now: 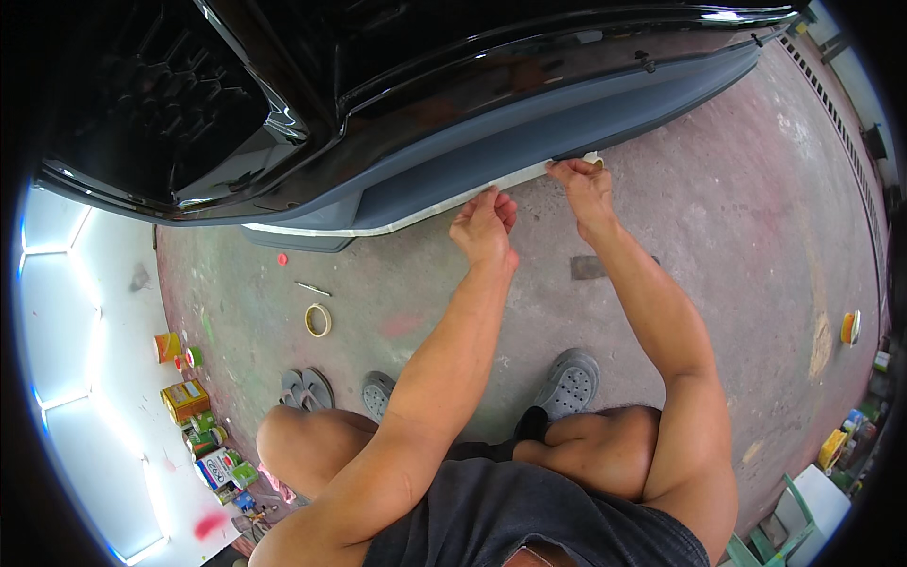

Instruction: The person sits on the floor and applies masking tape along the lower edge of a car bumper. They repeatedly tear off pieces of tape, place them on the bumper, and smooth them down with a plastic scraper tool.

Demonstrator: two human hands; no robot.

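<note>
A strip of pale masking tape (pixel 416 219) runs along the lower edge of a grey plastic trim (pixel 453 156) under a glossy black car bumper (pixel 425 104). My left hand (pixel 487 227) pinches at the tape's edge, its thumb and forefinger together against the trim. To the right, my right hand (pixel 586 197) is closed on the same tape where it stretches along the edge. Part of what looks like the tape's roll (pixel 594 160) shows behind those fingers; the rest is hidden.
On the concrete floor (pixel 727 246) lie another tape roll (pixel 318 320), a thin pen-like tool (pixel 313 288) and a red cap (pixel 282 259). Flip-flops (pixel 308 387) sit near my left foot. Several paint cans (pixel 185 402) line the left wall, beside bright light panels (pixel 57 283). A green-framed stand (pixel 798 529) is at lower right.
</note>
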